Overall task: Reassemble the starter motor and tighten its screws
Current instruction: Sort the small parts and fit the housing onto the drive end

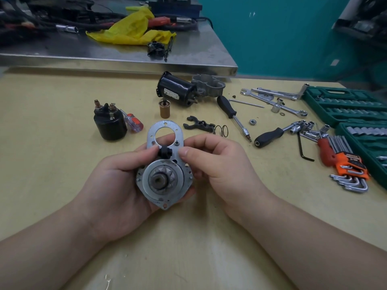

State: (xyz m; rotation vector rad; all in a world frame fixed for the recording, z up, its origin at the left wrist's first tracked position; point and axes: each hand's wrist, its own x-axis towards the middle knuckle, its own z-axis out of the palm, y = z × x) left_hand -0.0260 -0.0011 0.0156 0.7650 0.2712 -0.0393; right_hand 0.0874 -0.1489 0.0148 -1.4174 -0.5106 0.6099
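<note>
I hold a silver starter-motor end plate (165, 164) above the table, its round pinion hub (161, 180) facing me. My left hand (123, 176) cups the plate from below and left, thumb against a small black rubber piece (165, 152) on the plate's middle. My right hand (215, 164) grips the plate's right edge, with a fingertip touching the black piece. On the table behind lie the black solenoid (110, 122), the black motor housing (178, 90), the grey aluminium nose casting (209, 83), a brass-coloured plunger (164, 109), a black shift fork (198, 125) and a spring (222, 129).
Right of my hands lie a black-handled screwdriver (232, 114), a ratchet driver (272, 135), wrenches (274, 101), loose sockets, an orange hex-key set (347, 170) and green socket cases (345, 105). A small red-handled screwdriver (134, 122) lies by the solenoid. A steel bench (125, 59) with cables and a yellow bag stands behind.
</note>
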